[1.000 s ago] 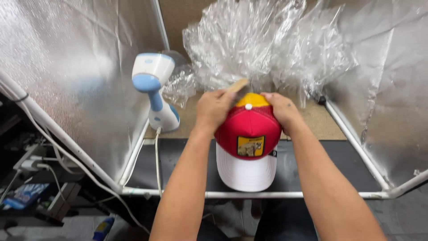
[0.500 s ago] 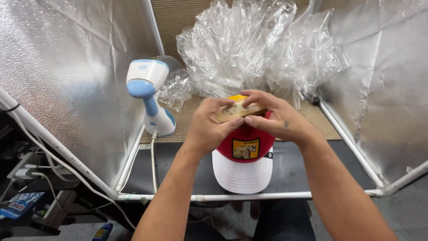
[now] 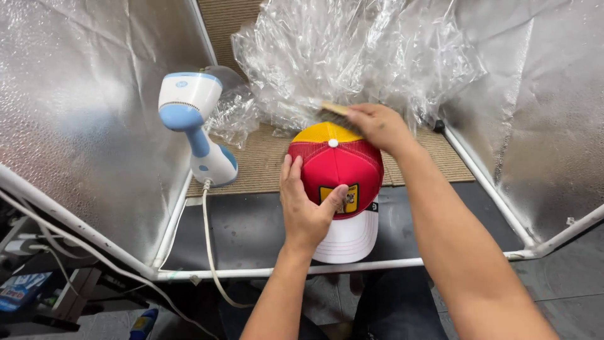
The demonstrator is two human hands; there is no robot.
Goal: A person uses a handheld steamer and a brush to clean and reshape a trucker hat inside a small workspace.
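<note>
left hand [image 3: 306, 208] flat on cap [image 3: 336, 165] | right hand [image 3: 376, 126] grips, seemingly, brush [image 3: 333, 109] | brim toward wearer

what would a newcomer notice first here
A red cap with a yellow back panel and white brim sits at centre. The left hand steadies its front and the right hand presses a wooden brush to its back. To the left stands a white and blue steamer, and crumpled clear plastic is heaped behind, between silver foil walls.
</note>
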